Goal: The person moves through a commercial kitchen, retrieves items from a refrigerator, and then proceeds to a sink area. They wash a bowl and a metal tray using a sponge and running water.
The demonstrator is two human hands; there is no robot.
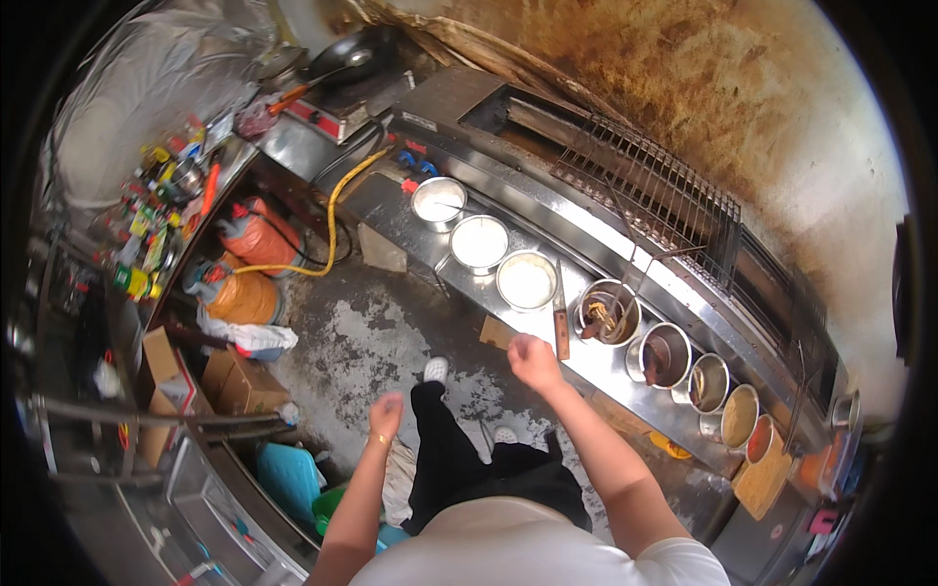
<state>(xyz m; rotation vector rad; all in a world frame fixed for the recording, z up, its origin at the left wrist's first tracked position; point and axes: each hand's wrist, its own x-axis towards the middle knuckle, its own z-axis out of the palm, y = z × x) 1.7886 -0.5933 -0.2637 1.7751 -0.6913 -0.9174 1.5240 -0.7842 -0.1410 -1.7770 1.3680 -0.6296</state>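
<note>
My right hand [534,362] is in the air near the edge of a steel counter [593,366], its fingers curled; whether it holds anything small cannot be told. Close to it on the counter lies a knife with a wooden handle [561,333], beside a steel pot of pale contents [527,280]. My left hand [386,415], with a band at the wrist, hangs over the floor, fingers curled and partly hidden. Along the counter stand several more steel pots, among them one with tongs and a brownish item [607,313] and one with dark red contents [665,356].
A grill with wire racks [652,198] runs behind the counter. At the left stand gas cylinders [242,297] with a yellow hose [333,220], cardboard boxes [245,384] and a shelf of bottles. A wok [355,57] sits on a burner at the top.
</note>
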